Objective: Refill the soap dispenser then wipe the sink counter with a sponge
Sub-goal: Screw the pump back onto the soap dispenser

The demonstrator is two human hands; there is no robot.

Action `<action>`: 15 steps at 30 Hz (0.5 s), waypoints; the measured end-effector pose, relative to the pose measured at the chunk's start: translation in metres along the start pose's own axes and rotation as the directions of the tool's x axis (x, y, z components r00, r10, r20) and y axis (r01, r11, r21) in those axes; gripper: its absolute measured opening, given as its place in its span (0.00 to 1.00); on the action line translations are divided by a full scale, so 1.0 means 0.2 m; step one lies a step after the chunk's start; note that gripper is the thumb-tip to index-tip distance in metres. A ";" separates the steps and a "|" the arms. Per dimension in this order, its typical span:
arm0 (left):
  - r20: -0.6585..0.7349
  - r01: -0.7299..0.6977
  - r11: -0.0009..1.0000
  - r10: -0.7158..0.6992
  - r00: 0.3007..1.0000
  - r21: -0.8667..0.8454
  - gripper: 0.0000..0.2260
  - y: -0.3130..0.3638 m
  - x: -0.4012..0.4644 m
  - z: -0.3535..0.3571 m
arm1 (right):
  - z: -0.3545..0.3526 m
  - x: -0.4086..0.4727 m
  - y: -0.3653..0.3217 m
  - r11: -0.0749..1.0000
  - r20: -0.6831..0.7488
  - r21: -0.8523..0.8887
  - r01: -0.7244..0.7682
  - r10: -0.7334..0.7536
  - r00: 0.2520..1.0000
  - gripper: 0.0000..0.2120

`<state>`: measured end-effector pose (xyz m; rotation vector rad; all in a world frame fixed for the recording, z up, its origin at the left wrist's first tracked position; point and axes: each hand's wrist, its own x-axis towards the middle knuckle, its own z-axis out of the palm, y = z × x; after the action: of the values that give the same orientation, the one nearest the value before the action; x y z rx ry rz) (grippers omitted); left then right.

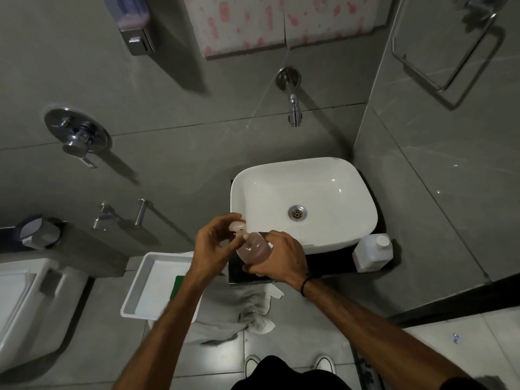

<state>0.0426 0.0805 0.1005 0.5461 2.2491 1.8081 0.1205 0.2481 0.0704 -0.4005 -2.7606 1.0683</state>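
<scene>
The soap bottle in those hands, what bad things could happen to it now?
1. The soap bottle is tilted above the dark counter while the left hand works its pump top; pinkish soap might spill.
2. Only the right hand holds the body, so soapy fingers could let it slip.
3. The white refill bottle stands near the counter's edge; an elbow might knock it off.

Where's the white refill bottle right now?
In the head view the white refill bottle stands on the dark counter at the sink basin's front-right corner, right of both hands, untouched.
</scene>
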 end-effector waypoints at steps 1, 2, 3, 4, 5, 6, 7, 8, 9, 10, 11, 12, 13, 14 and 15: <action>0.002 0.003 1.000 -0.003 1.000 -0.013 0.22 -0.01 0.00 0.00 | 0.00 0.00 0.00 1.000 0.000 -0.003 0.003 -0.003 1.000 0.27; 0.008 0.016 1.000 -0.016 1.000 -0.026 0.22 -0.02 0.00 -0.01 | 0.01 0.00 0.01 1.000 0.002 -0.008 0.009 -0.009 1.000 0.27; 0.017 0.030 0.999 -0.030 0.999 -0.035 0.23 -0.03 0.00 -0.02 | 0.01 0.00 0.01 1.000 0.005 -0.014 0.015 -0.015 1.000 0.28; 0.028 0.038 0.999 -0.037 0.999 -0.037 0.24 -0.03 0.00 -0.03 | 0.02 0.00 0.01 1.000 0.009 -0.018 0.019 -0.018 1.000 0.27; 0.041 0.037 0.999 -0.036 0.998 -0.036 0.24 -0.03 0.00 -0.03 | 0.02 0.00 0.01 1.000 0.016 -0.014 0.019 -0.019 1.000 0.26; 0.054 0.033 0.999 -0.032 0.998 -0.036 0.24 -0.04 0.00 -0.03 | 0.02 0.00 0.01 1.000 0.025 -0.003 0.018 -0.018 1.000 0.26; 0.063 0.031 0.999 -0.029 0.998 -0.039 0.24 -0.04 0.00 -0.04 | 0.02 0.00 0.01 1.000 0.036 0.009 0.021 -0.021 0.999 0.26; 0.068 0.032 0.999 -0.029 0.997 -0.041 0.23 -0.04 0.00 -0.04 | 0.03 -0.01 0.01 0.999 0.047 0.018 0.028 -0.028 0.999 0.26; 0.070 0.037 0.998 -0.034 0.997 -0.043 0.23 -0.05 0.00 -0.04 | 0.03 -0.01 0.01 0.999 0.057 0.025 0.035 -0.037 0.998 0.26; 0.072 0.045 0.998 -0.042 0.997 -0.046 0.22 -0.06 -0.01 -0.05 | 0.04 -0.01 0.01 0.999 0.067 0.027 0.041 -0.043 0.997 0.26; 0.077 0.056 0.997 -0.052 0.996 -0.048 0.21 -0.07 -0.01 -0.06 | 0.04 -0.01 0.01 0.999 0.072 0.024 0.042 -0.044 0.996 0.27; 0.088 0.066 0.997 -0.062 0.994 -0.047 0.20 -0.07 -0.02 -0.07 | 0.05 -0.01 0.01 0.999 0.075 0.019 0.039 -0.041 0.996 0.27; 0.099 0.077 0.996 -0.072 0.992 -0.040 0.20 -0.08 -0.02 -0.07 | 0.05 -0.01 0.01 0.999 0.076 0.017 0.035 -0.036 0.996 0.26; 0.106 0.087 0.996 -0.084 0.991 -0.031 0.20 -0.09 -0.03 -0.08 | 0.06 -0.01 0.01 0.999 0.076 0.016 0.030 -0.031 0.997 0.26; 0.107 0.099 0.995 -0.096 0.990 -0.025 0.20 -0.09 -0.04 -0.08 | 0.08 -0.02 0.00 1.000 0.074 0.015 0.024 -0.025 0.997 0.27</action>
<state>0.0402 0.0604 0.0852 0.5045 2.1374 1.7213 0.1201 0.2381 0.0587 -0.3310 -2.8136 1.1181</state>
